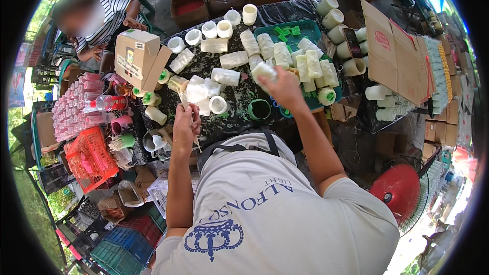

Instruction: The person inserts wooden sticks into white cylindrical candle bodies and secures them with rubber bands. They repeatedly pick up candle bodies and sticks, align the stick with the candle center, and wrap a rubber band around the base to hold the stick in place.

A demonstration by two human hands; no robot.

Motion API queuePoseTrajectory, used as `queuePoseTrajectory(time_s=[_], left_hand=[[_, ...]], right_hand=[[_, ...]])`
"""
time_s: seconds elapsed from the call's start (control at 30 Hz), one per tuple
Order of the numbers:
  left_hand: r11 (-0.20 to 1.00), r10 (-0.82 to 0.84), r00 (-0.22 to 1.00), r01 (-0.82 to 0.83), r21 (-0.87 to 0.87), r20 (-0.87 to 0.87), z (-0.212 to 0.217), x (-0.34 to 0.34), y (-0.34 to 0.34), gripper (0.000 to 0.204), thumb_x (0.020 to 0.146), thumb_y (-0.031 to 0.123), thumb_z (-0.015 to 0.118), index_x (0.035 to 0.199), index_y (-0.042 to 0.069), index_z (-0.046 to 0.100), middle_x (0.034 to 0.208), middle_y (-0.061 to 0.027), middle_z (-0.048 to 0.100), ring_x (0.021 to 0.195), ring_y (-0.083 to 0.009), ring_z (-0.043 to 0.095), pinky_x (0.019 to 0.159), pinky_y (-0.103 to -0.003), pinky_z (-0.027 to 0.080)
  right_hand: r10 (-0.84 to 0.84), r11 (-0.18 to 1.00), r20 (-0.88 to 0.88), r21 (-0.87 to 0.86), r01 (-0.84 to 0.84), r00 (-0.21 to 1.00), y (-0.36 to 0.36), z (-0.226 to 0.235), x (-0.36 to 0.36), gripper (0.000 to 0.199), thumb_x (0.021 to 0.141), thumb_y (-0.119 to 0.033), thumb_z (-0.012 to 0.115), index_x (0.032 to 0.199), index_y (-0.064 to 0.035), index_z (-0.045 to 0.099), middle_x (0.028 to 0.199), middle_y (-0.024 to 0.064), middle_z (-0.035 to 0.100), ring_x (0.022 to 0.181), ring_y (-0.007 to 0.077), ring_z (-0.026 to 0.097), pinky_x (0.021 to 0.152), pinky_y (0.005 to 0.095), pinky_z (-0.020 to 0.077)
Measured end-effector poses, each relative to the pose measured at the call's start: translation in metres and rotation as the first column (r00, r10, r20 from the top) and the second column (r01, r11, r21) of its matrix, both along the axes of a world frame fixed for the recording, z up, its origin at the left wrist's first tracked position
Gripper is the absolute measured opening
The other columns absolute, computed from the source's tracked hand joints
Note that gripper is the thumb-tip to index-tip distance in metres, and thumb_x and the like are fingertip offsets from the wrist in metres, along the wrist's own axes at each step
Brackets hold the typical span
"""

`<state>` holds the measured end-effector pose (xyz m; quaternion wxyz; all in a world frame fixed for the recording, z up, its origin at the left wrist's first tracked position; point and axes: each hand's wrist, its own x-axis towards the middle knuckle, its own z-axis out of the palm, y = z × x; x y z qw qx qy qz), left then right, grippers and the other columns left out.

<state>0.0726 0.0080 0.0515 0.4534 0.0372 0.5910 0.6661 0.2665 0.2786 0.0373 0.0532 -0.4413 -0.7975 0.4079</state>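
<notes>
My right hand is closed on a white, wavy-sided candle-like cylinder, slightly blurred, above the near left part of a green tray. Several similar cylinders lie piled in that tray, with small bright green pieces at its far side. At the left, my left hand is closed around a thin, pale stick-like tool; its exact kind is unclear. White cup-like pieces lie just beyond that hand. A dark green round container stands at the near table edge between my hands.
More white cylinders stand along the far edge of the black, wax-spattered table. Left are a cardboard box, pink cylinders and an orange crate. Cardboard and a phone lie right; a red fan stands nearby. A person sits far left.
</notes>
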Motion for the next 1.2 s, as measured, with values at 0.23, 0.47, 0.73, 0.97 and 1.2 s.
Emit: queuePoseTrajectory(time_s=[0.23,0.47,0.73,0.97,1.2], left_hand=[[0.997,-0.004,0.994,-0.004,0.077,0.107,-0.002,-0.007,0.006,0.022,0.115,0.030,0.052,0.120,0.009,0.060,0.089,0.0013,0.055,0.060,-0.0046,0.041,0.049,-0.020,0.031],[0.996,-0.068,0.998,0.067,0.059,0.011,0.011,-0.003,0.014,0.022,0.117,0.033,0.044,0.119,0.012,0.049,0.078,0.0012,0.053,0.056,-0.0029,0.035,0.046,-0.020,0.028],[0.996,-0.091,0.990,0.093,0.013,-0.105,0.003,0.010,0.032,0.017,0.116,0.027,0.047,0.115,0.010,0.046,0.078,0.0025,0.053,0.058,-0.0027,0.039,0.049,-0.020,0.032],[1.000,-0.025,0.973,0.021,-0.019,-0.229,-0.009,0.006,0.028,0.013,0.115,0.018,0.049,0.117,0.005,0.049,0.077,0.0009,0.053,0.061,-0.0049,0.047,0.051,-0.022,0.041],[0.967,0.006,0.955,-0.082,-0.242,-0.297,-0.045,-0.084,-0.042,0.025,0.116,0.020,0.044,0.125,0.000,0.057,0.078,0.0012,0.054,0.061,-0.0069,0.052,0.053,-0.025,0.056]], right_hand=[[-0.335,0.884,0.352,0.437,0.163,0.874,0.123,-0.085,0.023,0.070,0.088,-0.057,0.077,0.120,0.0034,0.062,0.114,0.0268,0.075,0.108,0.0444,0.073,0.093,0.0541,0.0582],[-0.270,0.867,0.502,0.498,-0.019,0.822,0.091,-0.051,-0.011,0.059,0.093,-0.049,0.076,0.123,-0.0002,0.064,0.120,0.0208,0.075,0.105,0.0379,0.075,0.089,0.0494,0.0599],[0.137,0.905,-0.526,-0.278,-0.322,0.840,-0.089,0.034,-0.078,0.025,0.096,-0.022,0.080,0.100,0.0021,0.079,0.087,0.0088,0.078,0.074,0.0109,0.068,0.067,0.0281,0.0537],[-0.025,0.865,-0.541,-0.433,-0.253,0.840,-0.107,0.010,-0.089,0.020,0.102,-0.017,0.074,0.099,0.0024,0.073,0.092,0.0104,0.079,0.079,0.0133,0.071,0.069,0.0283,0.0536],[-0.355,0.761,-0.725,-0.591,-0.269,0.590,-0.107,-0.001,-0.076,0.012,0.111,-0.012,0.060,0.105,-0.0037,0.053,0.101,0.0153,0.076,0.094,0.0224,0.076,0.089,0.0341,0.0584]])
